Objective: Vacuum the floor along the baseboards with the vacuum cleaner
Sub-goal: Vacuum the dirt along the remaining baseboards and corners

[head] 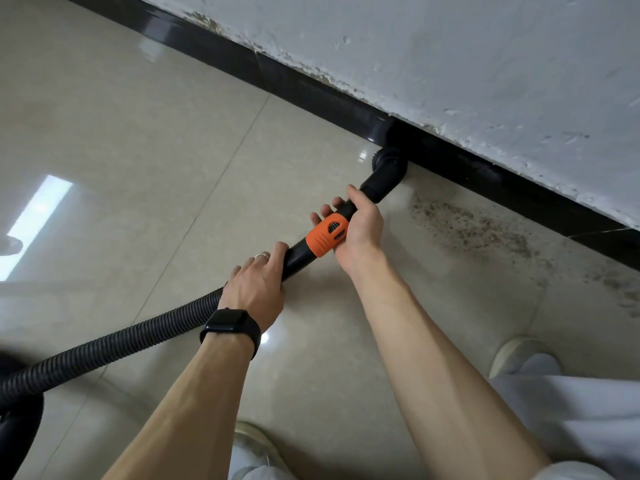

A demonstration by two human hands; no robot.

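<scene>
A black vacuum wand with an orange collar (327, 235) runs from a ribbed black hose (114, 344) up to a round black brush nozzle (389, 164). The nozzle sits on the beige tiled floor, right against the glossy black baseboard (311, 88). My right hand (360, 226) grips the wand just above the orange collar. My left hand (256, 285), with a ring and a black watch, grips the wand's lower end where the hose joins. A patch of dark dirt specks (474, 226) lies on the floor along the baseboard, to the right of the nozzle.
A rough white wall (485, 71) with flaking paint rises above the baseboard. The vacuum's dark body (17, 427) shows at the lower left edge. My two light shoes (523, 358) (256, 445) and pale trousers are at the bottom. More grime marks the floor at far right.
</scene>
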